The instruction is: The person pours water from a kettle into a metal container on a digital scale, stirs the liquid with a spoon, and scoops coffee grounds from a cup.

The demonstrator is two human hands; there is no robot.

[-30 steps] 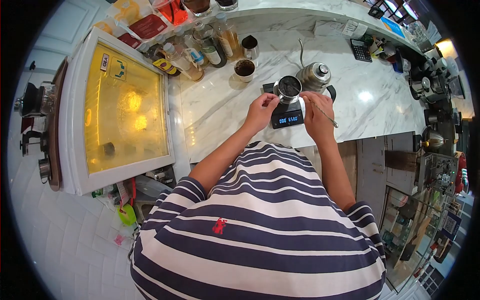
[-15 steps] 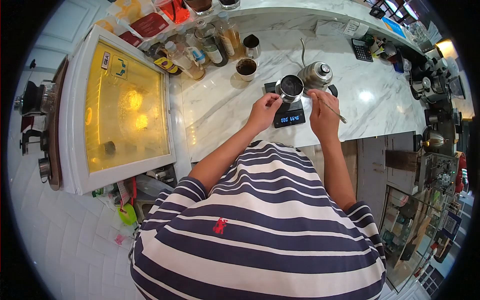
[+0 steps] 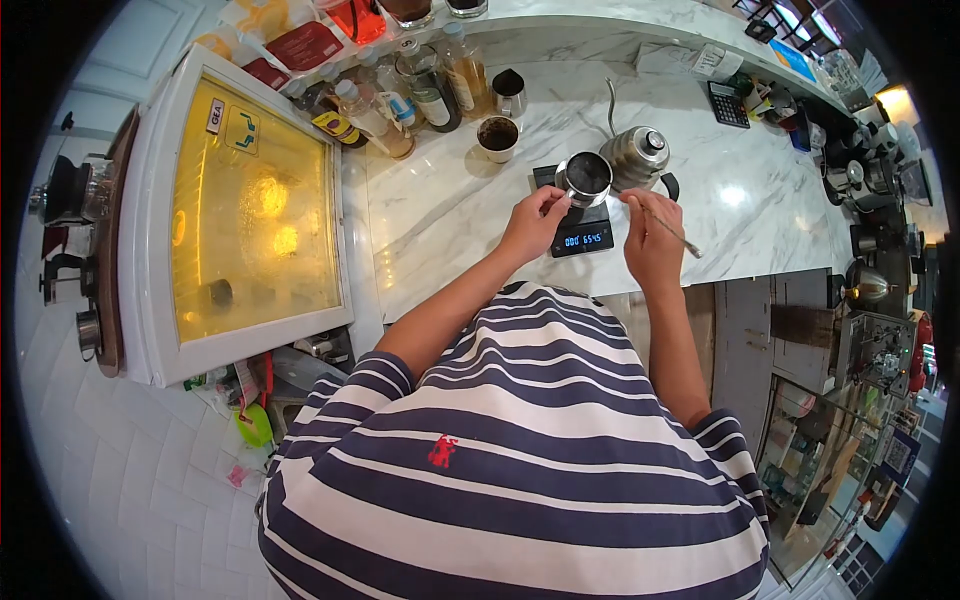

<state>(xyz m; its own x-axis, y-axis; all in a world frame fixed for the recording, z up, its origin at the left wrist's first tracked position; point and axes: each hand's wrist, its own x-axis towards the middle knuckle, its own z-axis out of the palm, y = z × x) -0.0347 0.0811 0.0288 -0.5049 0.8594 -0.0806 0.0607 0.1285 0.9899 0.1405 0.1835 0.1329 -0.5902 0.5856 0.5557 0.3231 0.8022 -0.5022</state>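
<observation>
On a black scale (image 3: 581, 238) with a lit blue display stands a metal cup (image 3: 585, 178) with dark contents. My left hand (image 3: 536, 222) pinches the cup's near left edge, at what looks like its handle. Just right of the cup, my right hand (image 3: 653, 235) is closed around a thin metal spoon (image 3: 676, 230), whose end points down to the right. A silver gooseneck kettle (image 3: 636, 155) stands behind, between the cup and my right hand. A white cup with dark grounds (image 3: 497, 137) sits to the back left.
Bottles (image 3: 428, 95) crowd the counter's back left, beside a small metal pitcher (image 3: 509, 92). A yellow-lit glass-door cabinet (image 3: 255, 210) is at the left. A calculator (image 3: 728, 104) lies at the back right of the marble counter (image 3: 440, 215).
My right hand has moved right with the spoon, away from the cup. My left hand stays at the cup. The scale's displayed number has changed.
</observation>
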